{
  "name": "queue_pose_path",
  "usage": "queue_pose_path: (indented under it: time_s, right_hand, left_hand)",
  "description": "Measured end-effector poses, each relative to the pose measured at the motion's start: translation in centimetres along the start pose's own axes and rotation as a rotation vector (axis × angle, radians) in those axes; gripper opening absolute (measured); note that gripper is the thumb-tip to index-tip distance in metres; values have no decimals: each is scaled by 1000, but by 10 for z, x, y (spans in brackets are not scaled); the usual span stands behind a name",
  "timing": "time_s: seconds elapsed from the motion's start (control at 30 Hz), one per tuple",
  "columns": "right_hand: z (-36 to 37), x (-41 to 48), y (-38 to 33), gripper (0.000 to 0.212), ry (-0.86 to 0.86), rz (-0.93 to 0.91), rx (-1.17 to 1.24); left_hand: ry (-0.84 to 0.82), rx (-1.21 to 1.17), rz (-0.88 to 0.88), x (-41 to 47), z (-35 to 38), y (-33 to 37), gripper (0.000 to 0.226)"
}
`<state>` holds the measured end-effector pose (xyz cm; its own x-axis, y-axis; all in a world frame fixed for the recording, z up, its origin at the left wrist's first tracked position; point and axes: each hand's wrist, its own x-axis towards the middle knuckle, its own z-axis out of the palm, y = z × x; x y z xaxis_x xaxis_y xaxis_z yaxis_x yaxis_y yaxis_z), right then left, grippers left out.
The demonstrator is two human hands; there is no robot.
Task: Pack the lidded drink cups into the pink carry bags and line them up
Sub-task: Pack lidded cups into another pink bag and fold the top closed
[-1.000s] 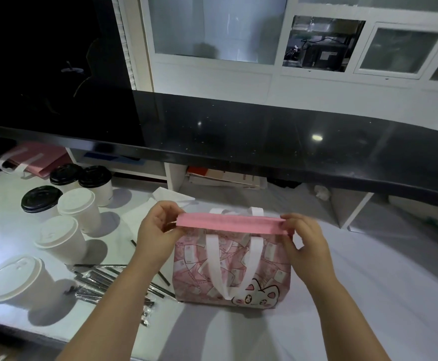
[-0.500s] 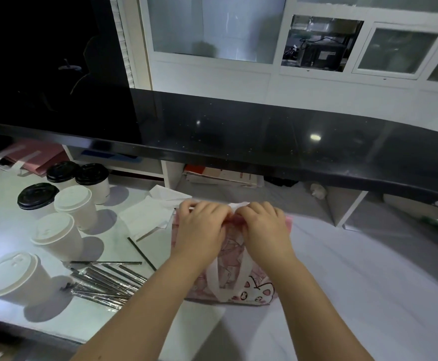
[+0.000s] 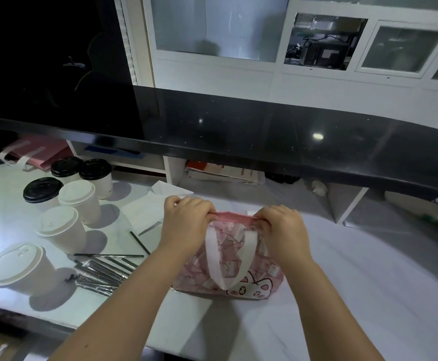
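Pink carry bag (image 3: 228,267) stands on the white counter (image 3: 368,282) at centre, right in front of you; printed side and cartoon face toward you, white handle (image 3: 212,259) hanging down its front.

Your left hand (image 3: 184,222) grips the left end of the bag's top rim (image 3: 234,217), fingers curled over the edge, knuckles up; your right hand (image 3: 283,227) does the same at the right end, fingers folded tight on the rim; nothing else in either hand.

Change from half a second ago: your hands were then touching over the middle of the bag; now they sit apart, with a short stretch of pink rim showing between them. A second ago they were wider still, pinching the rim's two ends with the band pulled flat. The bag stays on the same patch of counter.

To the bag's left: a pile of wrapped straws (image 3: 103,272) lying flat, and white paper sheets (image 3: 145,212) just behind your left hand; further left, three white-lidded cups (image 3: 59,225) upright in a loose row, with three black-lidded cups (image 3: 42,190) behind them; all well apart from the bag, unmoved.

Far left, under the black upper ledge (image 3: 264,131), a second pink bag (image 3: 38,152) lies flat.
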<state>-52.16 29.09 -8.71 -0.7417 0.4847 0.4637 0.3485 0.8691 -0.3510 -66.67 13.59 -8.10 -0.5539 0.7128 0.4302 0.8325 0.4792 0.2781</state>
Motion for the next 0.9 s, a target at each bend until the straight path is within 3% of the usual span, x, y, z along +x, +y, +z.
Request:
queue_pose_path:
  time_s: [0.1, 0.27, 0.43, 0.53, 0.63, 0.73, 0.8, 0.9]
  right_hand:
    - [-2, -2, 4, 9, 28, -24, 54]
    - [-13, -14, 21, 17, 66, 179, 132]
    - [-9, -18, 24, 16, 139, 129, 104]
    - [-14, -22, 34, 16, 103, 318, 220]
    - [-14, -27, 38, 18, 146, 360, 238]
    - [-16, -26, 34, 23, 257, 412, 291]
    - [-16, -23, 35, 23, 290, 477, 365]
    - [-11, -26, 40, 32, 224, 640, 700]
  left_hand:
    - [26, -35, 16, -3, -3, -7, 12]
    - [85, -130, -140, -13, -21, -38, 3]
    - [136, -154, -129, -12, -14, -36, 4]
    - [142, -259, -102, -16, -10, -45, 11]
    - [95, -448, -198, -22, -11, -44, 17]
    - [150, -497, -295, -12, -9, -36, 12]
    - [136, -567, -360, -1, -6, -31, 14]
    - [36, -779, -434, 0, 4, -32, 33]
